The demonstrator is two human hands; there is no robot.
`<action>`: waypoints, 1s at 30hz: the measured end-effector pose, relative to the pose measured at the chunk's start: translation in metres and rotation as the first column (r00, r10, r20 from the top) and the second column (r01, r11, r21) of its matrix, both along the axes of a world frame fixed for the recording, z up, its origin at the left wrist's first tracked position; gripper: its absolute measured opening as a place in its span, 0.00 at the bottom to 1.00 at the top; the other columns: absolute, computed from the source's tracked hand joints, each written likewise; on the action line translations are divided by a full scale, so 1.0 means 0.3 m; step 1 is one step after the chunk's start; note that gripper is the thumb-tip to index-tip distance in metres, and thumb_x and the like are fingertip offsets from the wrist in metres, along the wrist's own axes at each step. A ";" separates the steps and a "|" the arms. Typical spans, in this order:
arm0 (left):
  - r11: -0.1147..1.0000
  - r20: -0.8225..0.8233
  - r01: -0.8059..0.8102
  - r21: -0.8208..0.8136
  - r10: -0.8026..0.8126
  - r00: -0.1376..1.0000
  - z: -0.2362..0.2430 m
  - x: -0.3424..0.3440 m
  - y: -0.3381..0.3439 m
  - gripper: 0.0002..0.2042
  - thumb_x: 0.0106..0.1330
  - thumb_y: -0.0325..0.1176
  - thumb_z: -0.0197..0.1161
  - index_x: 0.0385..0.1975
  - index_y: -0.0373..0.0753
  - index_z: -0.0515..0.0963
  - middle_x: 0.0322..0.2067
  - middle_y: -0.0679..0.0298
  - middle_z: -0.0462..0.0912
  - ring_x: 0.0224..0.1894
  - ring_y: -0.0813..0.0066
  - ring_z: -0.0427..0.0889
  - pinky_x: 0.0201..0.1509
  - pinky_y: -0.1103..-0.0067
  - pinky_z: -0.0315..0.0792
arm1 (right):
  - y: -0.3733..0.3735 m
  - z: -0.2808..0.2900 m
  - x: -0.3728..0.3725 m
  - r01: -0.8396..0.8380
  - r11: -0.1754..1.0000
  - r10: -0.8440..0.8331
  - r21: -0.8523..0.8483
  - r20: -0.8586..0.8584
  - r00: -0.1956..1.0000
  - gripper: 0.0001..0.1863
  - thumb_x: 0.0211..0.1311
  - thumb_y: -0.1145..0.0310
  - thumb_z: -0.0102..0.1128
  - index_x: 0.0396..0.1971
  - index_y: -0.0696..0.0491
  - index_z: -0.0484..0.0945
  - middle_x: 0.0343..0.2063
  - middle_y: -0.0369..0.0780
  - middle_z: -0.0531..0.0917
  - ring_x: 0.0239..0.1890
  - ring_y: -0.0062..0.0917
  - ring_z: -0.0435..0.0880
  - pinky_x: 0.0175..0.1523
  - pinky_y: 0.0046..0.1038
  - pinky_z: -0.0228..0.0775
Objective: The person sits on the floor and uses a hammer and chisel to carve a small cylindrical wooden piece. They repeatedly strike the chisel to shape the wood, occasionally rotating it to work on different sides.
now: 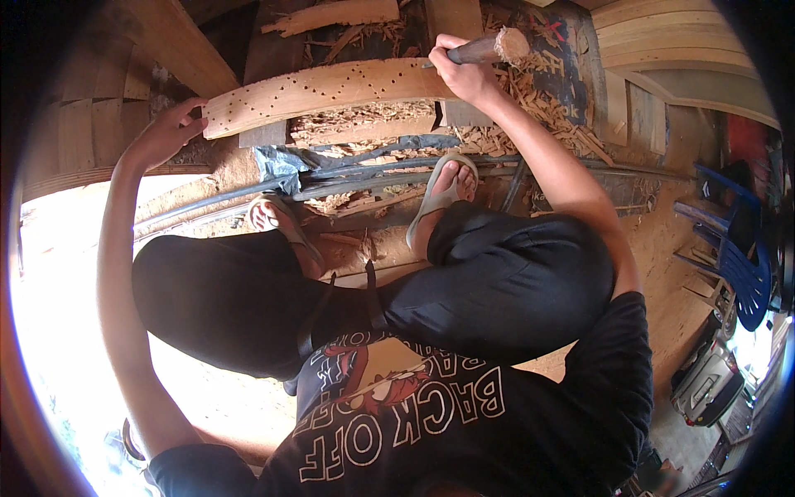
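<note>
A long curved wooden plank [331, 87] dotted with small dark holes lies crosswise in front of me. At its left end, my left hand [170, 132] grips the plank with bent fingers. My right hand [468, 79] is closed around a chisel [480, 51] near the plank's right end. The chisel's thick dark handle points right and ends in a pale, frayed wooden head. Its thin tip reaches left to the plank's upper right end; whether it touches the wood, I cannot tell.
Wood chips [571, 124] are heaped right of the plank. A rough, gouged wood piece [364, 123] lies below it, near pipes [331, 184] and my sandalled feet [443, 195]. Curved boards [671, 50] are stacked at upper right. A blue plastic chair [741, 257] stands far right.
</note>
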State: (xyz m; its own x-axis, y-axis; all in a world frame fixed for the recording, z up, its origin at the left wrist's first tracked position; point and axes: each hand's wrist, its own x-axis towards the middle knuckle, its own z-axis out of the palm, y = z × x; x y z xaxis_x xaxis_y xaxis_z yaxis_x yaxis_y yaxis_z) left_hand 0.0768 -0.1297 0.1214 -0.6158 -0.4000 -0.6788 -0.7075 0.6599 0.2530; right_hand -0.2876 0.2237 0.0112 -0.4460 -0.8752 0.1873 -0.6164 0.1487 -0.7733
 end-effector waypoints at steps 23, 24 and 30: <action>1.000 -0.001 -0.002 0.017 0.002 1.000 -0.030 0.015 -0.021 0.29 0.80 0.52 0.56 0.75 0.46 0.65 0.51 0.49 0.86 0.54 0.59 0.84 0.62 0.67 0.74 | -0.017 -0.005 0.005 0.004 0.999 -0.008 -0.032 -0.101 0.995 0.14 0.71 0.70 0.54 0.22 0.55 0.68 0.14 0.38 0.68 0.17 0.18 0.71 0.24 0.31 0.59; 1.000 0.011 0.003 -0.005 -0.003 1.000 -0.021 0.008 -0.013 0.29 0.80 0.51 0.56 0.74 0.46 0.65 0.52 0.49 0.85 0.55 0.59 0.84 0.62 0.66 0.74 | -0.018 -0.001 0.006 -0.028 0.997 0.014 -0.071 -0.198 0.980 0.14 0.70 0.70 0.54 0.22 0.56 0.68 0.14 0.39 0.68 0.17 0.21 0.72 0.24 0.32 0.59; 0.989 -0.461 0.136 -0.058 -0.148 0.875 0.080 -0.200 0.250 0.31 0.75 0.50 0.63 0.74 0.47 0.67 0.60 0.48 0.82 0.62 0.55 0.81 0.67 0.63 0.75 | -0.041 -0.008 -0.008 0.006 0.989 0.062 0.150 -0.448 0.892 0.12 0.69 0.59 0.54 0.33 0.53 0.76 0.27 0.45 0.84 0.33 0.50 0.85 0.37 0.47 0.75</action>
